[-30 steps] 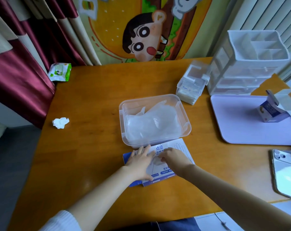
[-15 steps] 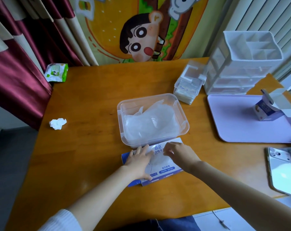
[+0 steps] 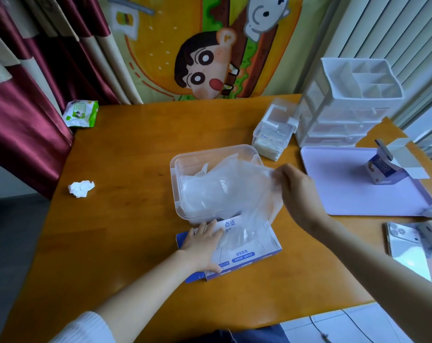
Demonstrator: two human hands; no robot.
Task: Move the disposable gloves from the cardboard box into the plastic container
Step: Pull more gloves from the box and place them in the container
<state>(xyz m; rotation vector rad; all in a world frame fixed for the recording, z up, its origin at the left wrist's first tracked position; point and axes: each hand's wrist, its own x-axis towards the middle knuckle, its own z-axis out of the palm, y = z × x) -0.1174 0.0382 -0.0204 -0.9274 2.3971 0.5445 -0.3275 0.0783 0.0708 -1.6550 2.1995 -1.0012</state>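
Left arm [image 3: 145, 290] wears a white ribbed knit sleeve [image 3: 86, 328], its cuff ending far up the forearm; right forearm [image 3: 358, 258] uncovered to the frame edge; left hand [image 3: 202, 246] and right hand [image 3: 299, 191] bare; dark blue cloth [image 3: 247, 336] covers the lap.

container [image 3: 211, 157] behind box [image 3: 254, 258]; tray [image 3: 346, 194] right

Wooden table [image 3: 125, 154] against a cartoon wall hanging [image 3: 210, 45]; maroon curtains [image 3: 24, 107] left; white blinds [image 3: 383, 28] right.
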